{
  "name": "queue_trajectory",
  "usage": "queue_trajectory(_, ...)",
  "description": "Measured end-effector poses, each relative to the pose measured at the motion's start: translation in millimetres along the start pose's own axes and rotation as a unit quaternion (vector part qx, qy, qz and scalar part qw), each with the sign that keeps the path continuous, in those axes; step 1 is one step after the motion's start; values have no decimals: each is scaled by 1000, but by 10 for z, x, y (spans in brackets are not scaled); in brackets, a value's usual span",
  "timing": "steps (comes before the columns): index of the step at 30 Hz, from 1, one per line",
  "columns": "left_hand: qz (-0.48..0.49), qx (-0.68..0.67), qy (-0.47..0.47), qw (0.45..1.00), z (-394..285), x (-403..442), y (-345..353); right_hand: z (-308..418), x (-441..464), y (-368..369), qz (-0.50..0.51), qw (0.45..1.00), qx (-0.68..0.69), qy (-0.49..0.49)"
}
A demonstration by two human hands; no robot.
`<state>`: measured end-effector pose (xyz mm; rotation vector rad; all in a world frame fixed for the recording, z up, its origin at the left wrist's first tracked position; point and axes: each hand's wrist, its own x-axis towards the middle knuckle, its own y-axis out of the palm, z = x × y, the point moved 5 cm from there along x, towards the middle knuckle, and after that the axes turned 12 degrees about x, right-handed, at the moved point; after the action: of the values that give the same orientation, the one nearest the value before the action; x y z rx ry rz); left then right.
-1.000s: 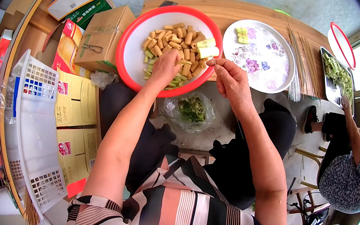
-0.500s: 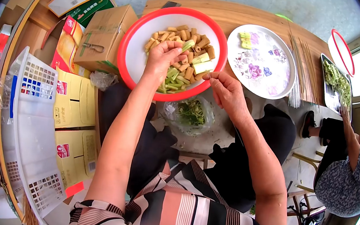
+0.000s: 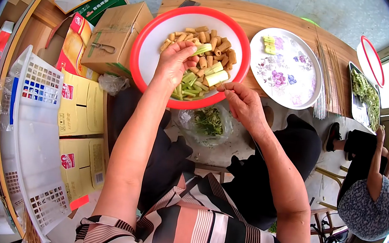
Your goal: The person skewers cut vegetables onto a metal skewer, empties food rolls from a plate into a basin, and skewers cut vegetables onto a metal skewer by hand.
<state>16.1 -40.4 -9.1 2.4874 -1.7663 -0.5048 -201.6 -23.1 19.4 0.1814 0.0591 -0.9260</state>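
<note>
My left hand [image 3: 176,65] is over a white basin with a red rim [image 3: 138,67], its thumb and fingers pinching a green celery piece [image 3: 202,49]. My right hand [image 3: 245,104] is at the basin's near right rim, fingers closed on a thin skewer [image 3: 224,88] that is only partly visible. Just beyond those fingertips, light green celery pieces [image 3: 216,78] appear to sit on the skewer. Inside the basin are several brown tube-shaped pieces [image 3: 221,45] and cut green celery [image 3: 190,85].
Right of the basin, a flowered plate [image 3: 302,84] holds some light green pieces [image 3: 270,45]. Thin skewers [image 3: 333,81] lie beside it. A tray of greens [image 3: 366,95] is farther right, near another person [image 3: 371,204]. Below the basin hangs a plastic bag [image 3: 208,123]. Boxes [image 3: 117,37] stand left.
My right hand and the celery pieces by it have shifted slightly toward me. My left hand keeps its pinch. The other person's hand has moved from the tray toward their green piece.
</note>
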Motion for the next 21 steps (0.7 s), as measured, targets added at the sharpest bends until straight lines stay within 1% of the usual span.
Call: queue_trajectory(21, 19, -20, 12, 1000, -29, -39, 81, 27, -11, 3, -13, 1000, 2, 9)
